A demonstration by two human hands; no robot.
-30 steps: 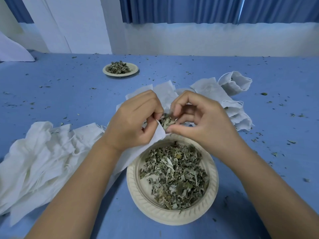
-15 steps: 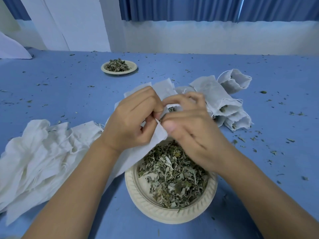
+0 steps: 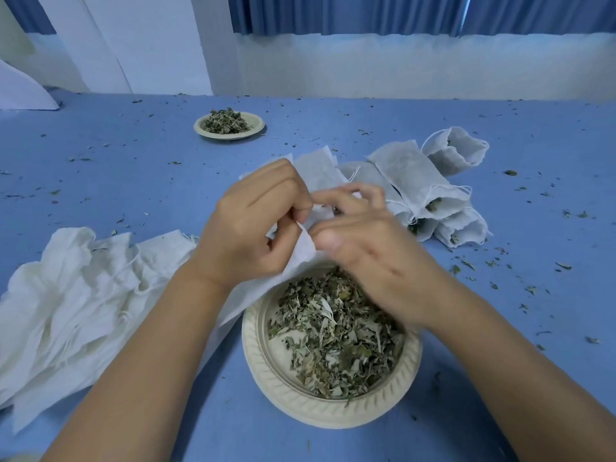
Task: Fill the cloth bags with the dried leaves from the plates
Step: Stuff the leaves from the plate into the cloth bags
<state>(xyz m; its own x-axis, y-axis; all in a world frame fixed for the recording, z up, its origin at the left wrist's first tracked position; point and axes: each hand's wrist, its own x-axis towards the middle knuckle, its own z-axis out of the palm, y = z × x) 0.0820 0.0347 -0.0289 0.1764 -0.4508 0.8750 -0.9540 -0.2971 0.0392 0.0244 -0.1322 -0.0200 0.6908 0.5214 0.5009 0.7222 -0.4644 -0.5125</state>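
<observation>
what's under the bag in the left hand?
The cloth bag, gripped by the left hand, drapes over the near plate's far-left rim and the blue table. Rim and table beneath the cloth are covered; any leaves there can't be seen.

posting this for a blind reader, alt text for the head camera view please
A person's left hand grips a cloth bag above a plate of dried leaves while the right hand reaches to its mouth. Empty bags lie left, filled bags right, a second plate farther back on the blue table.
</observation>
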